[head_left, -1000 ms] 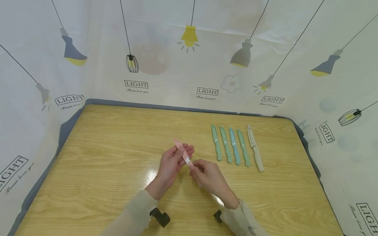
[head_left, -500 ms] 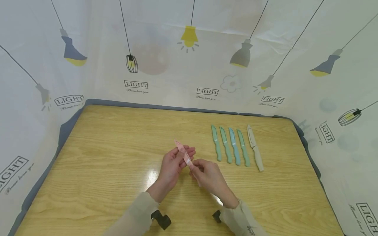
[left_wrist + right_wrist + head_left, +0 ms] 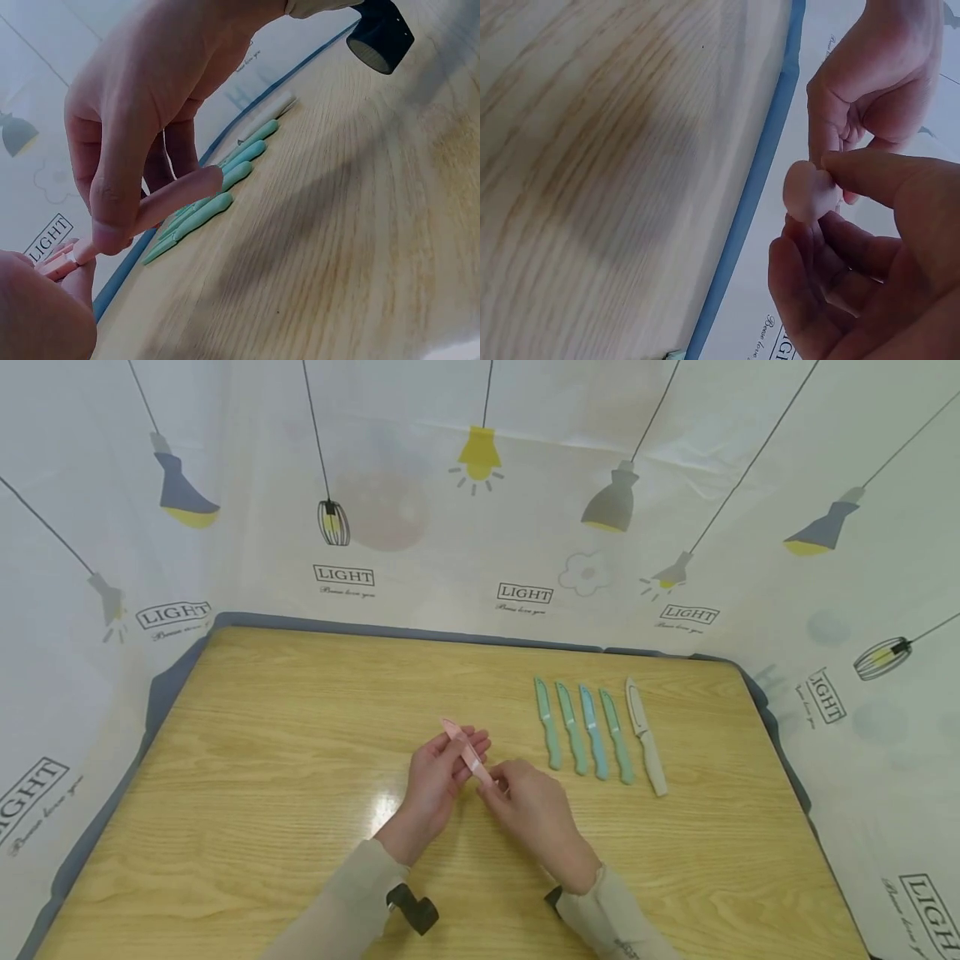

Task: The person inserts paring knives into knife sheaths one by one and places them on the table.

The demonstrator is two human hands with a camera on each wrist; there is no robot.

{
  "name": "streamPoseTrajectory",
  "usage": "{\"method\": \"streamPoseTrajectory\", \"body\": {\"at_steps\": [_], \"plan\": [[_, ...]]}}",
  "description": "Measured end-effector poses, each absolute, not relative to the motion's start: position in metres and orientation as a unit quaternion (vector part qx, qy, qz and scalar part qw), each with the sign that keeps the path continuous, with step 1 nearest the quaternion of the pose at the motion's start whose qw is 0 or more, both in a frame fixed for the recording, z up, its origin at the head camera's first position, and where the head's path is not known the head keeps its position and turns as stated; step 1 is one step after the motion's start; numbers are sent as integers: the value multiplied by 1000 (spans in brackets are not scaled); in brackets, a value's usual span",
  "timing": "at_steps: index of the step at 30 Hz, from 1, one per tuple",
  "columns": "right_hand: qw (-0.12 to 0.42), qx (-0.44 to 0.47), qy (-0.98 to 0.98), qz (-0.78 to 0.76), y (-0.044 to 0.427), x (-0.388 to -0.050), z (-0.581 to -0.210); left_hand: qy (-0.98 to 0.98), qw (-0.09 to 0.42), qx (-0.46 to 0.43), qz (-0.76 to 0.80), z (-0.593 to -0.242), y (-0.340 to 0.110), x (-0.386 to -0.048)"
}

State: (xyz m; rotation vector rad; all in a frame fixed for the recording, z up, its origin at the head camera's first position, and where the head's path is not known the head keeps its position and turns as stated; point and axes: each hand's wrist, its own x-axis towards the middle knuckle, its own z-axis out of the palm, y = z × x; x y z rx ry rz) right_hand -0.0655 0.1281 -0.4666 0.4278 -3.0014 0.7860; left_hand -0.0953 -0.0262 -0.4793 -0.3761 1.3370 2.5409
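Note:
In the head view, a pink knife (image 3: 468, 752) is held above the table, its blade end pointing away and to the left. My left hand (image 3: 432, 781) pinches the blade end between thumb and fingers, palm partly turned up. My right hand (image 3: 536, 814) pinches the handle with thumb and fingertips. The left wrist view shows the pink handle (image 3: 180, 196) jutting out past the right thumb, with a pale band near the left hand (image 3: 41, 307). From the right wrist, the rounded handle end (image 3: 804, 192) faces the camera. Fingers cover part of the blade end.
To the right, on the wood table (image 3: 300, 718), several knives lie side by side: green knives (image 3: 549, 727), a blue knife (image 3: 593, 731) and a larger cream knife (image 3: 647, 735) at the far right. A lamp-print cloth (image 3: 420, 602) stands behind the table's grey edge.
My right hand has turned slightly around the handle, its back more toward the head camera. The left hand and the pink knife have barely shifted. The knives on the table lie as before.

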Motion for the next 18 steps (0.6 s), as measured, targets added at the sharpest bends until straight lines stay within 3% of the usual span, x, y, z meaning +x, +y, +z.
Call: {"method": "streamPoseTrajectory", "body": {"at_steps": [7,18], "plan": [[15,148,-960,237,126,-72,-467,476,126,-126,861,-485,-29,-98],[-24,79,-971,226,137,-113,-471,484,68,-160,857,-491,-46,-98]]}}
